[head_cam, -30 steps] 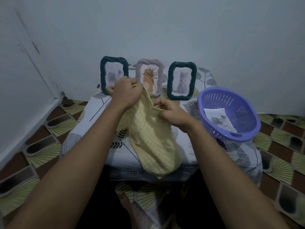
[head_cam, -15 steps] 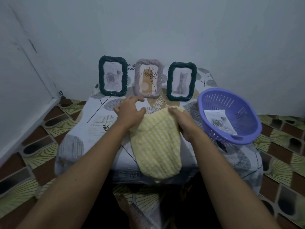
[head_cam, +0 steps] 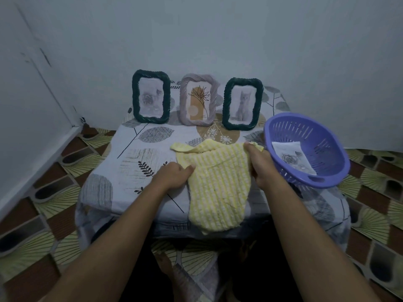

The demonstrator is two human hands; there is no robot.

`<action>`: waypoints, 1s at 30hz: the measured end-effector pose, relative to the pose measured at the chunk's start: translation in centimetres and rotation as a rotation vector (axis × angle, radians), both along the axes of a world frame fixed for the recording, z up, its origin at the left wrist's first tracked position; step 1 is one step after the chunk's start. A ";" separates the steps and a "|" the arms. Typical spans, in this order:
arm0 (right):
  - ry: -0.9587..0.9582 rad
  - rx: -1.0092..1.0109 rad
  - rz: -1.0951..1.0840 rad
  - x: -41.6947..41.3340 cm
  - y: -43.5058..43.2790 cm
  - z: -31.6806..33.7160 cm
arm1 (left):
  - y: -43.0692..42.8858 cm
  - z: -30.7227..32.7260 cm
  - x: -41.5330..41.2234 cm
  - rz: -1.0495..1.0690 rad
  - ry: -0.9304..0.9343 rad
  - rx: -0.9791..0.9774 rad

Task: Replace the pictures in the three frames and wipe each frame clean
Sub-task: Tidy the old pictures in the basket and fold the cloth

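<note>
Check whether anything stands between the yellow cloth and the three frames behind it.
Nothing visible does. Only bare tablecloth lies between the yellow cloth and the left green frame, the lilac frame and the right green frame. The purple basket stands aside.

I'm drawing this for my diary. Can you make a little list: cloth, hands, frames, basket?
yellow cloth: lies on the leaf-print tablecloth, hanging over its near edge
left hand: grips the cloth's left edge
right hand: pinches its far right corner
frames: green rose frame, grey flower frame, green cat frame, upright in a row behind
purple basket: holds a rose picture
</note>
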State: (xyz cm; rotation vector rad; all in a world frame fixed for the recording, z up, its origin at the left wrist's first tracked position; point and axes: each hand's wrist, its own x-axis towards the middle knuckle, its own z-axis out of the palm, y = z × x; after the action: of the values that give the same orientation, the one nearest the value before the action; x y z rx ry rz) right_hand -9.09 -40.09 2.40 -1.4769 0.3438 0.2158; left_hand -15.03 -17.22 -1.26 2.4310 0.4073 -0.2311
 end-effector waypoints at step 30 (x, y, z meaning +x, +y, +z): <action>-0.377 0.137 0.141 -1.5 0.6 4.7 | 7.1 8.1 -1.5 0.674 -0.810 -0.988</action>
State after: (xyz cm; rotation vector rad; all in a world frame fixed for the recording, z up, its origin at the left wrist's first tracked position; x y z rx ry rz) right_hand -10.55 -39.48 7.11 -1.3731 -0.0783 0.0684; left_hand -16.58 -10.15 6.81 1.1660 0.5287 0.6737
